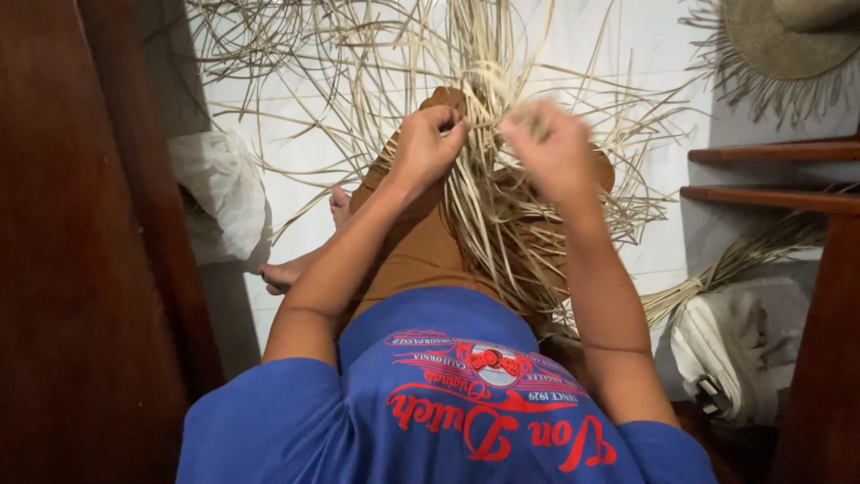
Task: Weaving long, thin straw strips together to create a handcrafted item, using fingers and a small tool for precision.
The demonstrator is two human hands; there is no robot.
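Sitting above brown trousers, both hands work pale straw on the lap. Left hand fingers pinch strands; right hand is blurred, grip undeterminable. Risk: loose strands fanned over the floor may tangle or snap under tension.

- Right hand blurred; its grip on the straw strands unreadable
- Woven straw hat cut off by the top-right edge
- White bag partly hidden behind the arm
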